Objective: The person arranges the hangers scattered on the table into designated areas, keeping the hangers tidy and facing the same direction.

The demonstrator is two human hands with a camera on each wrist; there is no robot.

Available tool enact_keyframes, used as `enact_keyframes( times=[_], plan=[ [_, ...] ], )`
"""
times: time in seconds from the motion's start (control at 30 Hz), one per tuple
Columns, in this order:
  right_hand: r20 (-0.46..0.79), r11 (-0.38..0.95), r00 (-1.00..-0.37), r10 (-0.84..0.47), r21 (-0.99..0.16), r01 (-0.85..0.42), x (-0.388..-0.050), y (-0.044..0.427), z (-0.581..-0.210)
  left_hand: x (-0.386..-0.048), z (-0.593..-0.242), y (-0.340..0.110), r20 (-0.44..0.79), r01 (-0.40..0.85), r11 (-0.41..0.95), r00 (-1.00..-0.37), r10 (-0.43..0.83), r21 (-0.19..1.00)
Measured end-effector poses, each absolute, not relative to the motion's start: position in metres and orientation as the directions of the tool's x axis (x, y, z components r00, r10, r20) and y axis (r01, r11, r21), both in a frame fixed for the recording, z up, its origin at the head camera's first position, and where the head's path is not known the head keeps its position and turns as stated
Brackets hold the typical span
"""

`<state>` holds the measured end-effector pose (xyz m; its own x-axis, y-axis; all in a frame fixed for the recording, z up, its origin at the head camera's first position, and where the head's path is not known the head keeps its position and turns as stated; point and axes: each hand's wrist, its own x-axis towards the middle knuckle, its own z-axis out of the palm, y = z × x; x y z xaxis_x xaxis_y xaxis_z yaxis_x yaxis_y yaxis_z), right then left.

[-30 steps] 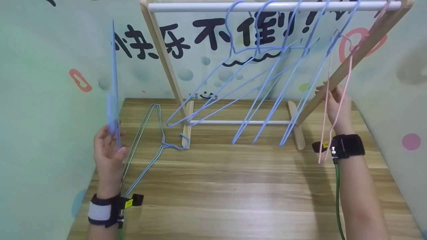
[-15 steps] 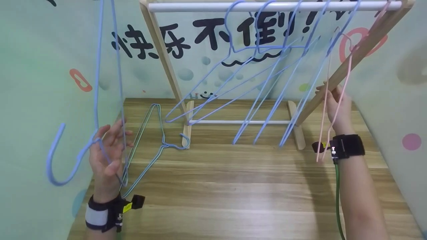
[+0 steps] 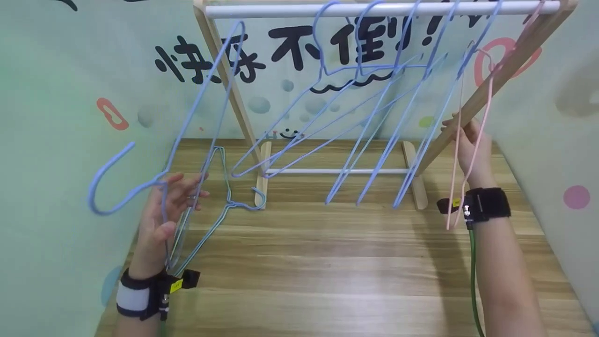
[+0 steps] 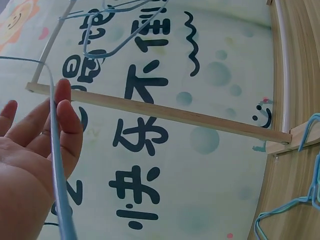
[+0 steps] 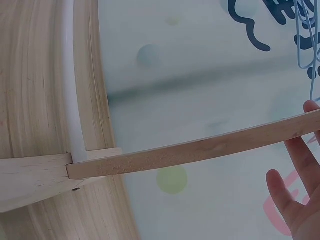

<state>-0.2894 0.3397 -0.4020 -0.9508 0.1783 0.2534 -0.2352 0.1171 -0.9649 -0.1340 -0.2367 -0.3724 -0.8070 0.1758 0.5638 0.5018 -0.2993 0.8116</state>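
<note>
A blue clothes hanger (image 3: pixel 105 213) lies across my left hand (image 3: pixel 157 217), its hook toward the left and its far end slanting up toward the rack. My loosely bent fingers hold it; in the left wrist view the hanger's wire (image 4: pixel 57 165) passes over the palm beside the fingertips. My right hand (image 3: pixel 476 157) grips the rack's right wooden post (image 3: pixel 477 110), with some fingers hidden behind it. Several blue hangers (image 3: pixel 314 28) hang from the white top rail (image 3: pixel 281 11). A pink hanger (image 3: pixel 490 89) hangs at the right end, in front of my right hand.
More hangers, greenish and blue, lie together (image 3: pixel 234 204) on the wooden tabletop (image 3: pixel 327 271), beside the rack's left foot (image 3: pixel 261 199). Pale printed walls (image 3: pixel 56 154) stand behind and at both sides. A green cable (image 3: pixel 474 276) runs along the right forearm.
The hanger in my left hand has turned from edge-on to hook-left, then tilted rightward toward the rack. That hand has shifted slightly right. My right hand stays on the post.
</note>
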Motion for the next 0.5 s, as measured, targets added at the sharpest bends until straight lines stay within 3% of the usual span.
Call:
enact_keyframes(
  times=[0.2, 0.5],
  plan=[
    [0.24, 0.167, -0.952, 0.188, -0.963, -0.21, -0.291, 0.34, -0.401, -0.143, -0.363, -0.234, 0.473, 0.443, -0.173, -0.852, 0.224, 0.88],
    [0.23, 0.163, -0.953, 0.197, -0.966, -0.199, -0.292, 0.342, -0.404, -0.174, -0.347, -0.222, 0.391, 0.377, -0.104, -0.889, 0.238, 0.921]
  ],
)
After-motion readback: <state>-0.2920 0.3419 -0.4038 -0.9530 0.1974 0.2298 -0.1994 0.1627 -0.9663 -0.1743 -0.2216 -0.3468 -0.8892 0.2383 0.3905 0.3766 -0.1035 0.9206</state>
